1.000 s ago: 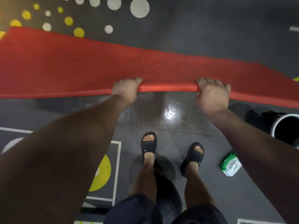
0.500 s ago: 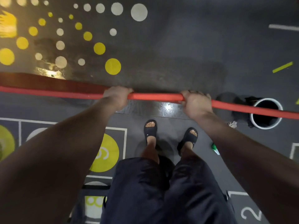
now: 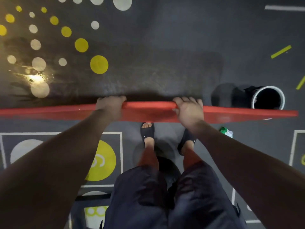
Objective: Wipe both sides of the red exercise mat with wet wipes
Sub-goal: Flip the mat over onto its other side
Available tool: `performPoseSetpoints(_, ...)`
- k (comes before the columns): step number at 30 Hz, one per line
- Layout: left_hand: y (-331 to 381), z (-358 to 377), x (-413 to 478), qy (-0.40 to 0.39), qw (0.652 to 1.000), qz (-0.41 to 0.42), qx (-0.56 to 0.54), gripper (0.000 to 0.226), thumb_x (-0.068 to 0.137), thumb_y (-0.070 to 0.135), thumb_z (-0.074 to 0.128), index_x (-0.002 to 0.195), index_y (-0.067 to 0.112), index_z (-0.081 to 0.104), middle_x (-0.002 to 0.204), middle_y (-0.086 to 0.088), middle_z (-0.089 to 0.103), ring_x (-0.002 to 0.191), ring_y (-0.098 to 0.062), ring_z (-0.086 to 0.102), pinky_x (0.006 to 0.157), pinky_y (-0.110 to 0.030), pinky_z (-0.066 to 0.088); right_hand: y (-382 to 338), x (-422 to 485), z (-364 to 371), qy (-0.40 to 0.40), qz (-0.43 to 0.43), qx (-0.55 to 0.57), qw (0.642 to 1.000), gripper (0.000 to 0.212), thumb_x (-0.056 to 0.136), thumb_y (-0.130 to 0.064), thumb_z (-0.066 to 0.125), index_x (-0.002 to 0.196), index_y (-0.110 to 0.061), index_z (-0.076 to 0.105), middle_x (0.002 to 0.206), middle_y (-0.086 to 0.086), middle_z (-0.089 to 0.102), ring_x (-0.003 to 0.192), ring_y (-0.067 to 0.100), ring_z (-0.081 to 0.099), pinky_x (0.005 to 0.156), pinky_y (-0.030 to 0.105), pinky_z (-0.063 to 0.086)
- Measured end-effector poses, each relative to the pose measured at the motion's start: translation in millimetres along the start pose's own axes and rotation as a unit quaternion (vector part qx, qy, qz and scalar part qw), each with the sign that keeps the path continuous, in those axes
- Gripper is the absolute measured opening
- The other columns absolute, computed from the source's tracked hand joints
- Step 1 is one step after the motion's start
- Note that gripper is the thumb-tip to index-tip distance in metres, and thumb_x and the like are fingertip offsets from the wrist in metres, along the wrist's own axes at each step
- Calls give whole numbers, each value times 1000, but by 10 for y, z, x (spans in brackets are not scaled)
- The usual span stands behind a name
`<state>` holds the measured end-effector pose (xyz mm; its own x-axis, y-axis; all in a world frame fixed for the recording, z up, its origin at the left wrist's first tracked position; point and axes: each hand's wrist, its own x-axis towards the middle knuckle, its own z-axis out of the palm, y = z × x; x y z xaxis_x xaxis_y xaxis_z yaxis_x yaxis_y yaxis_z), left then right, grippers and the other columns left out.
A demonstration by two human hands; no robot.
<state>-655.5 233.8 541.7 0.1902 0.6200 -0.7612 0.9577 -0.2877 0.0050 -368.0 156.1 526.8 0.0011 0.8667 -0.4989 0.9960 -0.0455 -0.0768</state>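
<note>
Thin red foam exercise mat (image 3: 148, 111) held up edge-on; upper edge gripped by left hand (image 3: 109, 107) and right hand (image 3: 189, 111), fingers curled over. Green-white wet-wipe pack (image 3: 227, 131) seen at 4 o'clock of right hand.

A single wide-angle head view looks steeply down from standing height; the floor (image 3: 165, 47) lies beyond the red mat (image 3: 148, 111), feet (image 3: 147, 132) nearer.

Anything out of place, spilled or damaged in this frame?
Nothing looks damaged. The red foam exercise mat is held up nearly edge-on by the left hand and right hand. Beyond it the dark floor has a glossy, wet-looking patch. A green-and-white wipes pack lies loose at right.
</note>
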Motion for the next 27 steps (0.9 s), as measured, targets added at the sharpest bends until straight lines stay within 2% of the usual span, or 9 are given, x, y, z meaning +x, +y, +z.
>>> performPoseSetpoints(6,2,-114,341,94,995,-29,-1,66,79,22,67,140,20,45,134,-14,58,128,-37,51,105,-48,40,96,652,-57,49,2,13,999,38,86,-41,63,120,-27,54,115,3,61,112,29,51,95,44,32)
performPoseSetpoints(9,161,-144,566,160,987,-7,-20,83,74,31,74,149,20,38,144,-11,46,138,-34,38,120,-57,24,162,996,-44,83,-15,15,996,42,85,-39,63,124,-25,52,116,7,56,111,32,49,97,47,33)
performPoseSetpoints(11,341,-134,714,229,972,4,-52,90,72,29,72,153,18,35,152,-11,38,145,-34,29,122,-60,15,226,1231,-37,104,-30,2,994,44,86,-38,62,126,-24,51,115,8,55,110,33,50,100,47,34)
performPoseSetpoints(13,566,-98,848,272,958,-3,-90,88,71,27,68,153,18,36,156,-10,34,148,-34,24,121,-61,14,290,1458,-9,124,-46,-10,991,48,87,-38,61,131,-21,49,116,9,54,110,33,50,101,46,35)
performPoseSetpoints(15,797,-12,975,261,958,-16,-115,80,73,28,67,149,17,42,153,-11,37,146,-34,27,122,-60,18,344,1676,47,143,-61,-17,988,57,87,-37,60,139,-18,46,118,9,55,111,33,51,104,45,34)
performPoseSetpoints(21,1336,441,1285,136,979,-48,-143,50,86,32,58,133,16,54,142,-8,44,134,-33,35,113,-47,30,433,2323,310,171,-89,-17,981,75,81,-35,59,149,-10,37,126,10,53,120,32,48,115,44,26)
performPoseSetpoints(23,1458,594,1418,99,984,-45,-141,49,89,33,55,135,17,52,141,-8,45,135,-32,35,112,-46,31,433,2545,405,155,-95,-16,983,84,79,-38,61,152,-10,31,138,10,48,133,31,41,119,45,21)
performPoseSetpoints(25,1561,715,1570,72,987,-47,-133,48,92,33,53,138,17,51,141,-8,45,136,-32,35,111,-46,32,444,2728,511,131,-100,-9,986,91,80,-42,62,156,-11,23,154,10,35,147,31,25,123,47,12)
performPoseSetpoints(27,1661,798,1726,57,988,-53,-131,47,94,33,53,138,17,51,141,-8,46,136,-32,36,111,-46,33,501,2851,694,93,-101,2,990,87,85,-40,60,157,-13,19,159,9,27,151,30,15,124,49,8)
